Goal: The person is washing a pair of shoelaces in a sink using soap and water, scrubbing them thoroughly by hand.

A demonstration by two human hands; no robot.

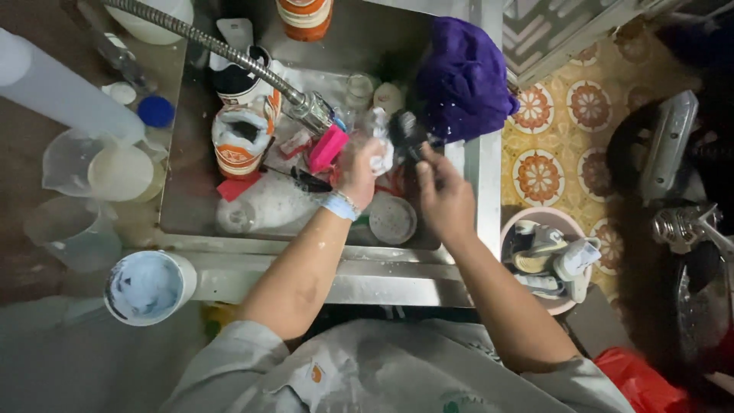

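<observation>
At the far left we see a clear measuring jug [73,157] and a white tub [147,285] with bluish residue on the counter. Next, in the steel sink [183,222], an orange-and-white sneaker [243,138] lies soaped, with foam [271,203] beside it and a pink block [327,147] under the flexible hose tap [310,111].

Our left hand [359,172], a blue band at the wrist, is closed around something white and sudsy [380,153], a cloth or part of a shoe; we cannot tell which. Our right hand [443,195] pinches a dark brush [405,134] against it, fingers curled tight.

We judge the washing mid-way: suds everywhere, nothing rinsed. Further right hangs a purple cloth [462,76], and a pink basin [527,222] on the tiled floor holds more shoes [554,264], whether washed or waiting we cannot say.
</observation>
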